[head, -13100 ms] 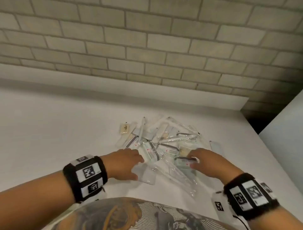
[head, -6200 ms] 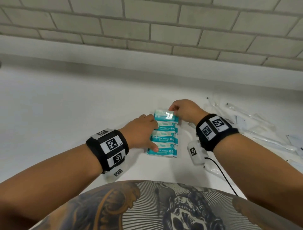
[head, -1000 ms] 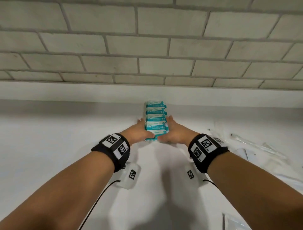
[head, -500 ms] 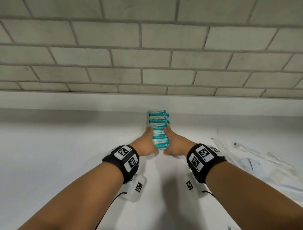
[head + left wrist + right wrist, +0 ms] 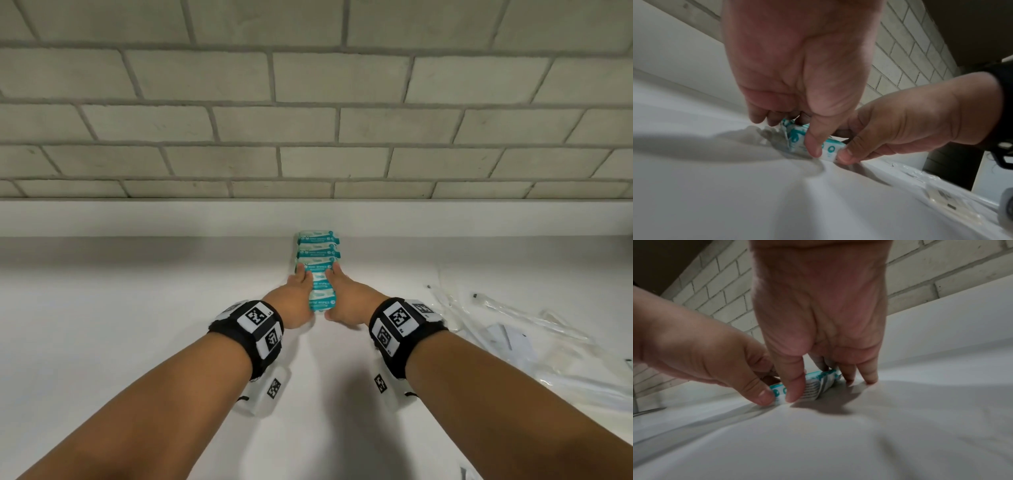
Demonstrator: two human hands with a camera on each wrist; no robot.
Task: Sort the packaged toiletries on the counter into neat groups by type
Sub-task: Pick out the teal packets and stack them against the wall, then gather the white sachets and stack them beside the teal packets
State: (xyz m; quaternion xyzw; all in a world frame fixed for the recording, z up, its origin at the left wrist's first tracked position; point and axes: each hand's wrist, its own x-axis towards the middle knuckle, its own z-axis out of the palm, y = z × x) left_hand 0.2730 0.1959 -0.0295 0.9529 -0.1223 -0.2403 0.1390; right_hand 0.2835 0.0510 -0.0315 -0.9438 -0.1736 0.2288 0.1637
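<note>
Grey brick wall point(image 5: 308, 123) behind a white ledge point(image 5: 171, 219); white tabletop point(image 5: 102, 325) below, its far edge meeting that ledge; item in hand: row of teal-and-white wipe packs point(image 5: 318, 260), overlapping one another in a line that runs from the hands to the far edge, the farthest pack touching or just short of the ledge (cannot tell which); left hand point(image 5: 295, 301) on the row's left flank, right hand point(image 5: 346, 301) on its right flank, each with thumb at the near end and fingers curled along the side, pinching the nearest packs between them; wrist views confirm thumbs against the near pack's end, fingertips resting down on the tabletop beside it; step judged: squaring the wipe group against the far edge; done well by equal pressure from both flanks, a light push forward so the soft packs do not buckle or ride up, then letting go straight outward; room: tabletop bare to the left of the row and toward the near edge; clear-wrapped toiletries point(image 5: 513, 325) scattered toward the right edge, well apart from the row, not yet grouped; any withdrawal of the right hand best kept low and short of that loose plastic.
</note>
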